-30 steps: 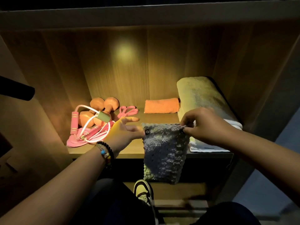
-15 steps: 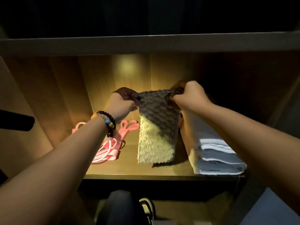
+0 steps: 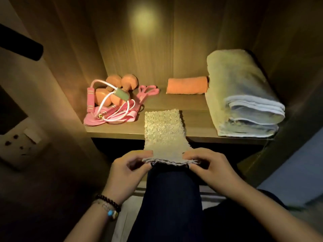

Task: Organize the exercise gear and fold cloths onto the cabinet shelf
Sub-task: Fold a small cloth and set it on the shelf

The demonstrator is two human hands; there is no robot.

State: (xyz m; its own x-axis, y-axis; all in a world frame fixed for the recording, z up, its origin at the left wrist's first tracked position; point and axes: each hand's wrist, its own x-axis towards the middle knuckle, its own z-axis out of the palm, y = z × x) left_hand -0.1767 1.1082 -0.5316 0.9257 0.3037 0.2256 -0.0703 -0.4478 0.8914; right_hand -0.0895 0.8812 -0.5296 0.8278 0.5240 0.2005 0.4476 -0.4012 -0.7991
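Hiding under the hands [image 3: 170, 167], the nubby cloth's [image 3: 164, 135] near corners

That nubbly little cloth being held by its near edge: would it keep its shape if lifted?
Probably not. The nubbly pale knitted cloth sags between the left hand and right hand, so it looks floppy. It likely weighs little, since fingertip pinches hold it. Its rough texture suggests it won't slip easily.

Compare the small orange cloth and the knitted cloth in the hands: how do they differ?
The orange cloth lies folded at the back of the shelf, untouched; the knitted cloth is stretched out, its far end on the shelf and its near edge pinched by the left hand and right hand. It is pale, coarser and longer.
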